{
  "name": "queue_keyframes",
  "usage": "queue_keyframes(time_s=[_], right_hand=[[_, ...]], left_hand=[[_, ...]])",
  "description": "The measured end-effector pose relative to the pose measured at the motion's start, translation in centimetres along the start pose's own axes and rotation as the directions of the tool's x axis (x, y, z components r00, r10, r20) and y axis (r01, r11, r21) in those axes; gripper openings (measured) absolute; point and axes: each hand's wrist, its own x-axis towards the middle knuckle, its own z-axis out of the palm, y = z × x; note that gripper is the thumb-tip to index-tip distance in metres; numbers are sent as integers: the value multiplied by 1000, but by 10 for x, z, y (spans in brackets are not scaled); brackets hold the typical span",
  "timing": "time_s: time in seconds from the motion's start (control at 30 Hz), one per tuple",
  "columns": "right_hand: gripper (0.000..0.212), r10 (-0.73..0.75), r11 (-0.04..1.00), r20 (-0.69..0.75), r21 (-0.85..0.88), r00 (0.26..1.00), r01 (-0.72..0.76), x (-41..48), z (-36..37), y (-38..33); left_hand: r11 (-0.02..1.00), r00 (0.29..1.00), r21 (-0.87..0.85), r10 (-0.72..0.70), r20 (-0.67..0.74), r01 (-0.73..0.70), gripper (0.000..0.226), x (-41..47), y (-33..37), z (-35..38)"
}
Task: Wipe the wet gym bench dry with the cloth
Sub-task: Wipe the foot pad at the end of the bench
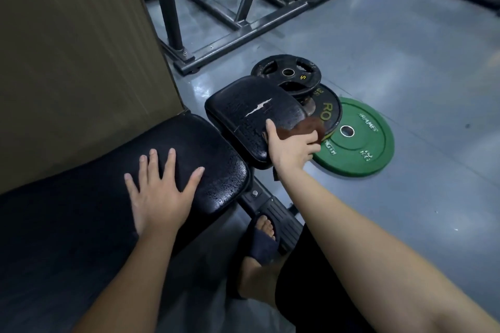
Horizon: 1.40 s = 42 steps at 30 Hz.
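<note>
Grey floor [405,35] surrounds the wet bench [211,149], left hand [159,194] spread flat on it, right hand [292,149] clutching the soft, limp cloth [297,127], probably best held bunched.

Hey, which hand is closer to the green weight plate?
Right. The right hand, holding the cloth at the edge of the small pad, is beside the green plate; the left hand lies flat on the large pad, farther away.

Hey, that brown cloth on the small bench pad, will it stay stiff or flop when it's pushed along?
Probably floppy: the cloth crumples over the edge of the pad under the right hand. Likely light, being thin and small. It may drag on the wet, beaded vinyl.
</note>
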Motion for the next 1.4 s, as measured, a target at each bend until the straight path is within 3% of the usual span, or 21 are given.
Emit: queue_keyframes(time_s=[0.13,0.3,0.57,0.77,0.93,1.03,1.13,1.4], right_hand=[[111,10,994,-39,107,999,-5,52,-11,-16],[94,-1,980,25,199,1000,-4,77,-17,-23],[134,177,961,111,197,978,-196,-27,-3,-9],[121,251,931,269,194,930,-308,-117,22,15],[129,359,849,196,337,913,-406,-83,20,6],[126,386,807,114,439,915,-395,-70,26,7],[124,394,783,112,478,912,-397,-69,31,9],[114,242,864,122,424,963,-271,-99,34,22]], left_hand=[[1000,999,-23,-11,-39,10,91,1,1,4],[1000,999,-2,-26,-39,26,91,4,1,6],[1000,999,-17,-18,37,18,90,4,3,-2],[977,999,-213,-31,-30,24,79,-25,-12,-14],[996,1000,-88,-1,-5,1,75,-92,-80,-15],[990,993,-85,-117,-29,114,75,-111,-113,-17],[995,992,24,-96,-80,98,71,-106,-112,-12],[991,993,71,-114,-29,116,79,-88,-106,-15]])
